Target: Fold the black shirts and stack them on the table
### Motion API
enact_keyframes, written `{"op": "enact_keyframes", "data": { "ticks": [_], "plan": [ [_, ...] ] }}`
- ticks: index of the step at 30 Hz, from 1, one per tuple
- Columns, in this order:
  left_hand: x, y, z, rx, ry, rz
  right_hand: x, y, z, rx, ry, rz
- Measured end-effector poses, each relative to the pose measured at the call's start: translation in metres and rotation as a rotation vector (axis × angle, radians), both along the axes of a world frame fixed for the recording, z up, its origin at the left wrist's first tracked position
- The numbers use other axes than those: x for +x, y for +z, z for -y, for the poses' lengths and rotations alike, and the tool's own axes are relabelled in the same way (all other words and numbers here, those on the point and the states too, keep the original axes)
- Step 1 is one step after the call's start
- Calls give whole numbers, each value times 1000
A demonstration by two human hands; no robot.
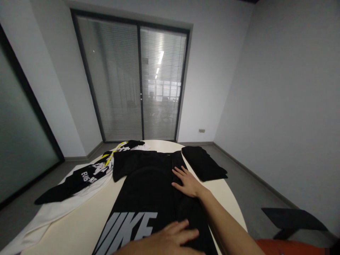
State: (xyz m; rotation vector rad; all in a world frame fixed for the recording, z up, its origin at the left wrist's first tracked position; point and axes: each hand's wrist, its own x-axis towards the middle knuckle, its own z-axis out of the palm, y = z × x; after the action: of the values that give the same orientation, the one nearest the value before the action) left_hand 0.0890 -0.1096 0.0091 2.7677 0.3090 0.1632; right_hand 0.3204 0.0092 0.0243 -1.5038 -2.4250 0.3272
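One right hand (187, 183): palm down on the upper right part of the black shirt (148, 187); fingers straight and spread, wide open, gripping nothing
Left hand (171, 240): lower down, by the bottom edge of the view, over the shirt and just beside its pale grey letters (130, 226); fingers loosely apart, open, with no cloth pinched; cannot tell whether the palm presses on the fabric
Black shirt: spread flat on the cream, round-edged table (79, 226), neck end away from the person; one sleeve (123, 166) stretches out to the left; along the right side a long strip (186, 210) lies folded inward
Folded black garment (204, 163): near the table's far right edge, just beside the shirt
Heap of clothes (66, 187): on the left, black and white with yellow stripes and white lettering; a white part (34, 230) trails towards the lower left corner
Chair: dark armrest (294, 219) and red seat (288, 247), lower right
Room: glass panels (117, 88) with blinds behind the table; wall socket (202, 130) low on the back wall (207, 88); grey floor (241, 177)
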Motion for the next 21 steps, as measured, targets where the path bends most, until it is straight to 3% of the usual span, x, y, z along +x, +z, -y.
{"op": "enact_keyframes", "data": {
  "ticks": [3, 7, 12, 15, 19, 21],
  "plan": [
    [-1, -2, -9, 141, 112, -8, -4, -2, -3, -40, -69, 50],
    [-2, -18, -8, 298, 94, 14, -7, 2, -3, -44, -91, 58],
    [-3, -25, -8, 261, 86, 29, -5, 6, -1, -47, -18, 80],
    [-4, -13, -5, 134, 98, 20, -7, 6, -1, -58, -45, 78],
    [-8, 26, -12, -119, 113, 45, -17, 16, -9, -118, -122, 86],
    [-17, 47, -30, -194, 298, 188, -28, 23, -15, -122, -170, 113]
  ]
}}
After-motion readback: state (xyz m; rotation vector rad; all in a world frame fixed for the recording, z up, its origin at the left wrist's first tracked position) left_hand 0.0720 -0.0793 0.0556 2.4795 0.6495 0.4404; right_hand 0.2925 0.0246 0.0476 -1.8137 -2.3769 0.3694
